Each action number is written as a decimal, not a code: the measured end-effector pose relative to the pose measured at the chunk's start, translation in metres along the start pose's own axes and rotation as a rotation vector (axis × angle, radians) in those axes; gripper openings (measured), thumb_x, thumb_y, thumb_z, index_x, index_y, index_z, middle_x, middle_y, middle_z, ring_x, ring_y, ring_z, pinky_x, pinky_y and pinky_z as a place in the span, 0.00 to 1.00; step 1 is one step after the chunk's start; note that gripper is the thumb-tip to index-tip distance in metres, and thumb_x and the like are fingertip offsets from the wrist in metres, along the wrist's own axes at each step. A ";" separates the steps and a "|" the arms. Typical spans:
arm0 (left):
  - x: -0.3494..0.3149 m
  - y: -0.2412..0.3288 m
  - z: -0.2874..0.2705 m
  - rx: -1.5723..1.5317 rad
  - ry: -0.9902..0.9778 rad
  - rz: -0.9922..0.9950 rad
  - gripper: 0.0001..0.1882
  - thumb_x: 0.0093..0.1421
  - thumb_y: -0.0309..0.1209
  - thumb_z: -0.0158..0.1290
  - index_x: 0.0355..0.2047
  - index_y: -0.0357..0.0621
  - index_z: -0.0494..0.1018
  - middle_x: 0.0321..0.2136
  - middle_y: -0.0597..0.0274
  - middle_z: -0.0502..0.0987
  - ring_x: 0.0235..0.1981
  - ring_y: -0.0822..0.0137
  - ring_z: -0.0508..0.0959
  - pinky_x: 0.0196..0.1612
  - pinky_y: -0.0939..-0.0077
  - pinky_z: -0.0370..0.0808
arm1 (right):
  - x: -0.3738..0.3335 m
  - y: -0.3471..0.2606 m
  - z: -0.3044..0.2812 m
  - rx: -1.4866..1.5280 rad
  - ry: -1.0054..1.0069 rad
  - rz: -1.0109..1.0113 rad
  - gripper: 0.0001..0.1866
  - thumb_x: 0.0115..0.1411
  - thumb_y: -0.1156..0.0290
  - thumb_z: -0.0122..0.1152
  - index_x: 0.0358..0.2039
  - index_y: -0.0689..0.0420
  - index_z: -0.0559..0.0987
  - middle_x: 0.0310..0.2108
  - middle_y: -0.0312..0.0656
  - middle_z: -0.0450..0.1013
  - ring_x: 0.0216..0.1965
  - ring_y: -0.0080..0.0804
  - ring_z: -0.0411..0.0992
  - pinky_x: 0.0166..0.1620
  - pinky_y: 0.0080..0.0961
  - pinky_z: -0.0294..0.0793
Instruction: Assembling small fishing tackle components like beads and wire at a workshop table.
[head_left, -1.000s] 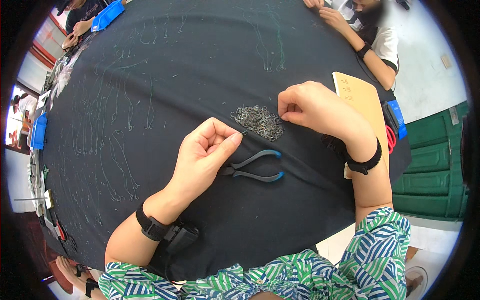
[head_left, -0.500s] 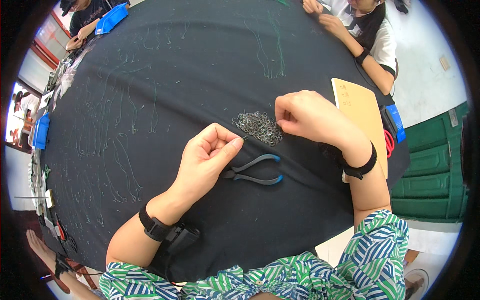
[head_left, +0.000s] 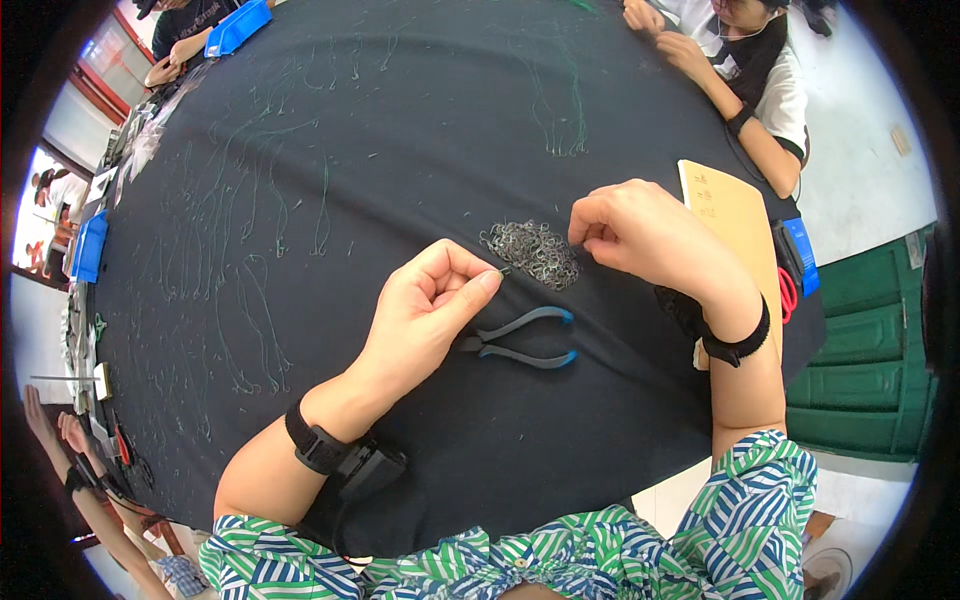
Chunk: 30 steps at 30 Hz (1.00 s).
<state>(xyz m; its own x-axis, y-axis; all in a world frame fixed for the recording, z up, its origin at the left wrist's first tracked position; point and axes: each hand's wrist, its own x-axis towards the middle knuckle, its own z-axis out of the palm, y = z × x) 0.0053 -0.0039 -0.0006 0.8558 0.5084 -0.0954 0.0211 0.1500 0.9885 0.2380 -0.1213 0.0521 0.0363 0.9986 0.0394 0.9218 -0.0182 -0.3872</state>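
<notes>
My left hand (head_left: 425, 305) is closed in a pinch, with a tiny dark-green piece (head_left: 505, 270) poking out past the thumb and forefinger; most of it is hidden. It hovers just left of a loose pile of small metal fish hooks (head_left: 530, 253). On the pile's right side is my right hand (head_left: 640, 235), fingers curled and thumb pressed in. Whether anything sits between those fingertips is too small to make out. Below the pile, pliers (head_left: 525, 338) with blue-tipped grey handles lie with the handles spread, their jaws beside my left wrist.
Thin green lines (head_left: 265, 310) with hooks spread over the black cloth (head_left: 560, 430) on the left; more lie at the back. A tan notebook (head_left: 735, 215) and red-handled scissors (head_left: 788, 293) sit right. Blue trays (head_left: 238, 28) stand along the far left edge. Other people work around the table.
The view has shifted slightly. My right fingertips have lifted a little off the pile's right edge. My left pinch holds as before. At the lower left, another person's second hand has come into view.
</notes>
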 end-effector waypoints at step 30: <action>0.000 0.003 -0.001 -0.069 0.037 -0.022 0.05 0.68 0.32 0.52 0.39 0.44 0.73 0.24 0.81 0.71 0.21 0.90 0.59 0.23 0.91 0.53 | 0.012 -0.034 0.011 0.638 0.000 0.139 0.09 0.60 0.71 0.61 0.34 0.66 0.79 0.23 0.40 0.77 0.26 0.19 0.73 0.31 0.20 0.72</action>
<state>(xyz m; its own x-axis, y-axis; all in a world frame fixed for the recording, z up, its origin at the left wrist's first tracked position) 0.0049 -0.0031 0.0022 0.8360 0.5349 -0.1228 0.0030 0.2192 0.9757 0.2027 -0.1076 0.0561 0.1388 0.9890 -0.0503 0.4987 -0.1137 -0.8593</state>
